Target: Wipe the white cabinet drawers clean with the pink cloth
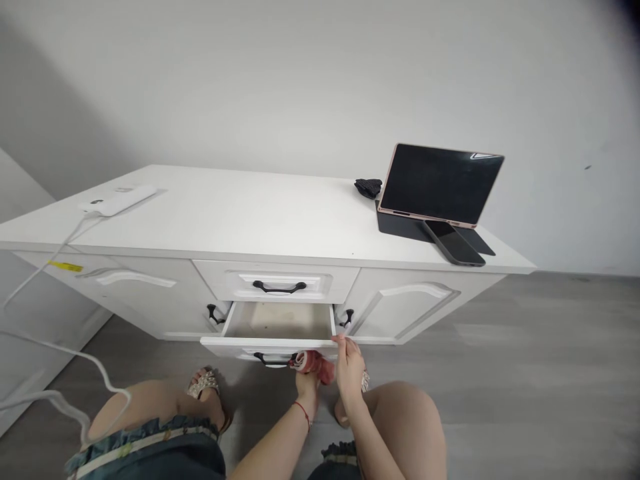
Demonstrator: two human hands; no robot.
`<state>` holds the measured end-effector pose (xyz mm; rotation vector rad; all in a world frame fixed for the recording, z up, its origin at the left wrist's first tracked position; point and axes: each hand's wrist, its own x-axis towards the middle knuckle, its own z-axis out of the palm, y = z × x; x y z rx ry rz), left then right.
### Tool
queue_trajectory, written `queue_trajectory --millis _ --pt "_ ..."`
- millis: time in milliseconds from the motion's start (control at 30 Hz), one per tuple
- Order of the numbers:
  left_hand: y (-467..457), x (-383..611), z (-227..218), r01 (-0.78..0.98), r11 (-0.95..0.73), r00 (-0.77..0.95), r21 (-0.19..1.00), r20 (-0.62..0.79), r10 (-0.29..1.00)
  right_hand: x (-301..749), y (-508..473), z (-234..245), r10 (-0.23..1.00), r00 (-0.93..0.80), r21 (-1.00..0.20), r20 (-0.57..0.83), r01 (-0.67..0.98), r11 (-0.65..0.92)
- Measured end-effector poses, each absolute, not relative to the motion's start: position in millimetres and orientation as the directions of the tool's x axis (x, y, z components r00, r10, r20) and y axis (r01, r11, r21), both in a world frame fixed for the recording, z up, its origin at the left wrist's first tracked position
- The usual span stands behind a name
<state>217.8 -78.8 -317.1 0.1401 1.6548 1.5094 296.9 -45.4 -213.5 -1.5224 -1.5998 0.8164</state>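
Note:
The lower middle drawer (283, 323) of a white cabinet is pulled out, and its pale bottom shows a few dark specks. My left hand (307, 387), with a red string at the wrist, is closed on a red cloth (315, 363). The cloth is bunched against the drawer front beside the right end of its black handle (270, 362). At the right end of the drawer front (227, 343), my right hand (350, 365) grips the edge, thumb near the top corner. Some of its fingers are hidden.
On the white cabinet top (250, 207) stand a tablet (440, 183) in a cover, a phone (454, 243), a black crumpled item (369, 187) and a white power strip (125, 200). A white cable (75, 353) hangs at left. The upper drawer (280, 280) is closed.

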Motion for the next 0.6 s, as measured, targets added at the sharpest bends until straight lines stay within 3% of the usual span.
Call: queue_trajectory --millis 267,467,600 --pt "-103 174 -320 -0.574 0.219 -0.528 0.789 -0.561 0.638 297 -44 -212 0.989 -0.019 -0.837 0.147 0.531 0.135" --pt "-127 102 -321 -0.520 0.203 -0.693 0.830 -0.548 0.468 296 -45 -212 0.988 -0.015 -0.837 0.151 0.530 0.136" --pt "-142 52 -308 -0.407 0.204 -0.805 0.890 -0.455 0.381 296 -44 -216 0.990 -0.018 -0.833 0.142 0.538 0.129"
